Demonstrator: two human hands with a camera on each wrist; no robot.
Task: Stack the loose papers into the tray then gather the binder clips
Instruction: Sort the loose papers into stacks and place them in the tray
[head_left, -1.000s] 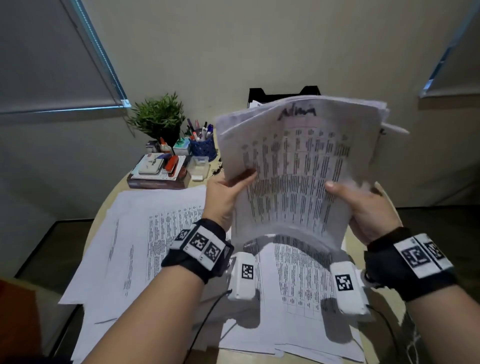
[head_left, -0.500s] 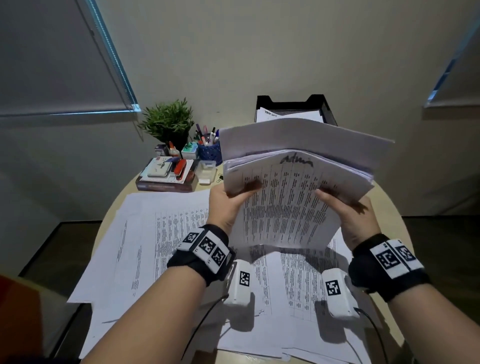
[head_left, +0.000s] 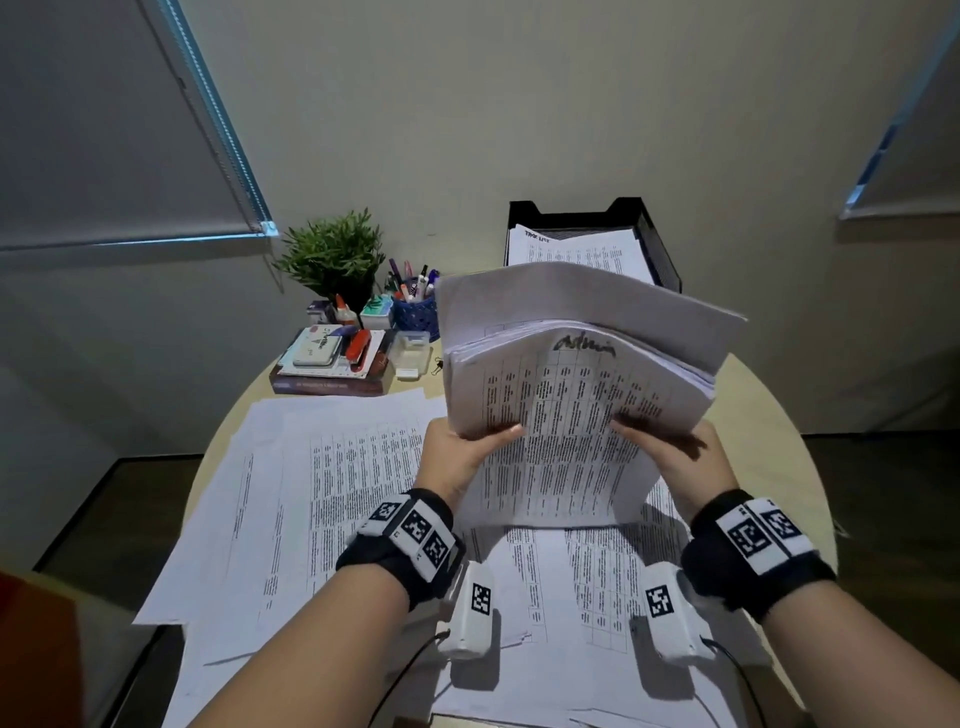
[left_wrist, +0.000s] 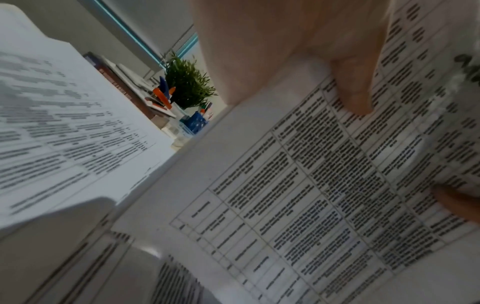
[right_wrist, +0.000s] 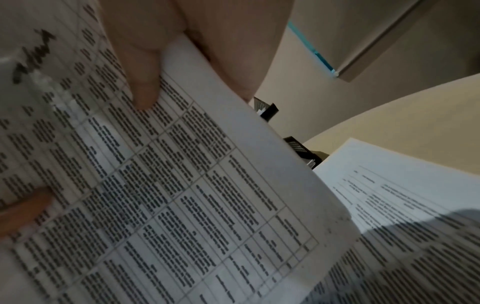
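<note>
Both hands hold a thick stack of printed papers (head_left: 566, 415) on edge, its lower edge resting on the sheets on the table. My left hand (head_left: 457, 452) grips the stack's left side, thumb on the front page. My right hand (head_left: 675, 452) grips the right side the same way. The front page (left_wrist: 324, 185) carries a table of text and a handwritten word; the thumb on the page (right_wrist: 142, 82) shows in the right wrist view. The stack's top bends away toward the black tray (head_left: 660, 249), which holds a few sheets. A binder clip (head_left: 436, 367) lies by the book.
Loose papers (head_left: 311, 499) cover the round table's left and front. At the back left stand a plant (head_left: 332, 254), a blue pen cup (head_left: 413, 312), and a book (head_left: 332, 384) with a stapler and small items on it. Bare tabletop (head_left: 769, 447) shows at the right.
The stack came down from chest height until its lower edge met the table. Its top has flopped away from me toward the tray. Both hands kept their grip.
</note>
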